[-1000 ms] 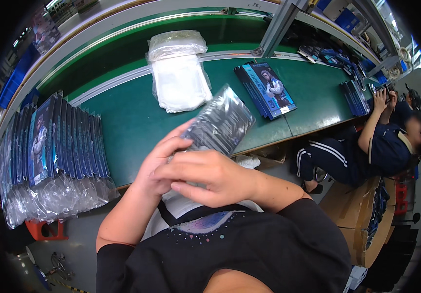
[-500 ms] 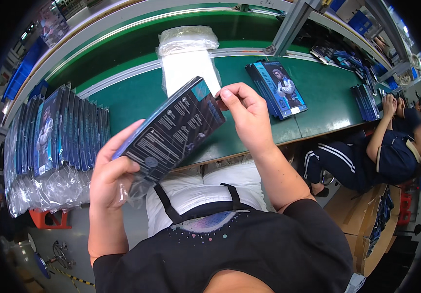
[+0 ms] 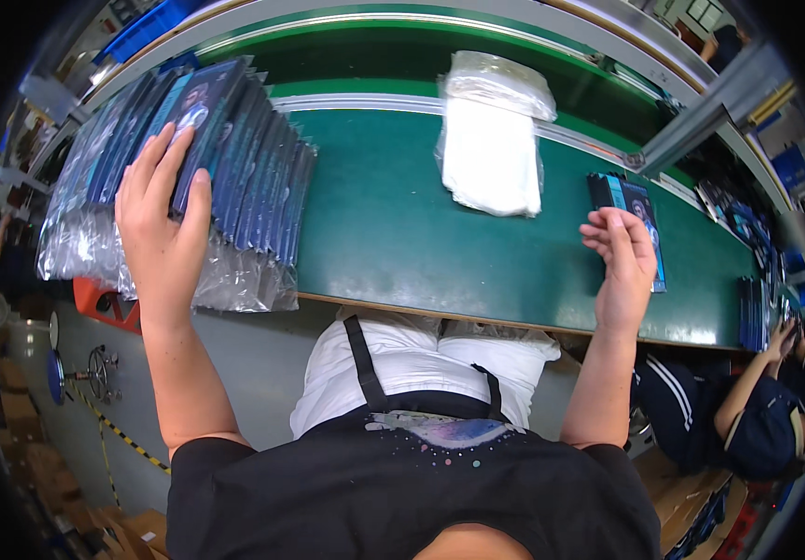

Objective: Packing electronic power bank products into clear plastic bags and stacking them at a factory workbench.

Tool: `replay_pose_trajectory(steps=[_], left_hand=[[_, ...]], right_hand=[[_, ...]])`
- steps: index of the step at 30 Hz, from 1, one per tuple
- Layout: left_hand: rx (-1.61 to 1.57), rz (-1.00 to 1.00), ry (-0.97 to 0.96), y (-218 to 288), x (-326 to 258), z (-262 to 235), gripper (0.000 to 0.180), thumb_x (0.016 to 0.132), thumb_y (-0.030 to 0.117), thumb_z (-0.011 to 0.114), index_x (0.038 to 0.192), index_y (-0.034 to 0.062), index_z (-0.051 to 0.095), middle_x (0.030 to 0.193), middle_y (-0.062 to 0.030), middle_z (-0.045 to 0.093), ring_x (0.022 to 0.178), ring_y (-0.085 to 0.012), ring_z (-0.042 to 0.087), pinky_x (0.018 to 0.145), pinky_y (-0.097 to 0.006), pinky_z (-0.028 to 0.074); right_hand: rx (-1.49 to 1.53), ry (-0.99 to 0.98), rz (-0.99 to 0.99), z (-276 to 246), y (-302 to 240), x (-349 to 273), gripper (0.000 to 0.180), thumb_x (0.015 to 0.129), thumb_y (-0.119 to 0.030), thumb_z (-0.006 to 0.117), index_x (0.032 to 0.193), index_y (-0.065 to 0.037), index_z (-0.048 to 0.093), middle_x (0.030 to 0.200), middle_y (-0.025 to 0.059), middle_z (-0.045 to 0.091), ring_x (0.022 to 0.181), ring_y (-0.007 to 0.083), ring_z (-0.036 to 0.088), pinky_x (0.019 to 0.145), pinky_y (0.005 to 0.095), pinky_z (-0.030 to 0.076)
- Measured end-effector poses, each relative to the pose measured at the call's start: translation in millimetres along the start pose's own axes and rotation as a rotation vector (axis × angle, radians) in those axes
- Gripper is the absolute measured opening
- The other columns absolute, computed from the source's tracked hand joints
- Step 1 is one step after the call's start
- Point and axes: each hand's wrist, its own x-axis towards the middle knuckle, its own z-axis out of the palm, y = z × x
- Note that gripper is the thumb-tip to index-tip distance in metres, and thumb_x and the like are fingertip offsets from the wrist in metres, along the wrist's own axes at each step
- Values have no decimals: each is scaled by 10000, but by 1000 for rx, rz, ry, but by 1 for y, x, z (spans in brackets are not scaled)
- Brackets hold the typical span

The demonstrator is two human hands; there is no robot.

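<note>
My left hand [image 3: 161,215] lies on the row of flat blue-black boxes in clear bags [image 3: 258,177] at the left, its fingers stretched over the face of one bagged box [image 3: 199,107] and the thumb apart. The boxes lean closely against each other, and loose plastic bag ends [image 3: 244,280] hang toward the table's front edge. At the right, my right hand [image 3: 624,266] hovers with loosely bent fingers and nothing visible in them. Just beyond it lies a small stack of unbagged boxes [image 3: 643,205], partly hidden by the hand.
A pile of clear flat bags over a white sheet [image 3: 491,159] lies mid-table on the green worktop [image 3: 384,233]. A metal post [image 3: 701,112] rises at the back right. A co-worker [image 3: 762,420] sits at the right beside more boxes [image 3: 753,313]. A red stool [image 3: 104,303] stands below left.
The box that was in both hands is no longer between them. My left hand has moved left onto the bagged row; my right hand has moved right, toward the unbagged stack. The view has shifted left.
</note>
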Motion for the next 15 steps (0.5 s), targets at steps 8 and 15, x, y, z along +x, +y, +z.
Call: replay_pose_trajectory(steps=[8,15], left_hand=[[20,2,211,40,12,5,488,823,175,673,1292,119,550,1428,-159,398,1373,-407,253,1109,-505,206],[-650,377,-18,108,-30,71,290,734,36,687,1019,77,656,1132,-91,596,1057,-282,559,899,-401,426]], right_hand=[[-482,231,-265,-55,6,45,339,887,-292,657,1033,13,633,975,72,631,852,144,577,790,266,456],[-1374,116,-35,-68,18,56,904,640,-601,734,1292,-23,494,1205,220,549,1112,362,532,951,447,412]])
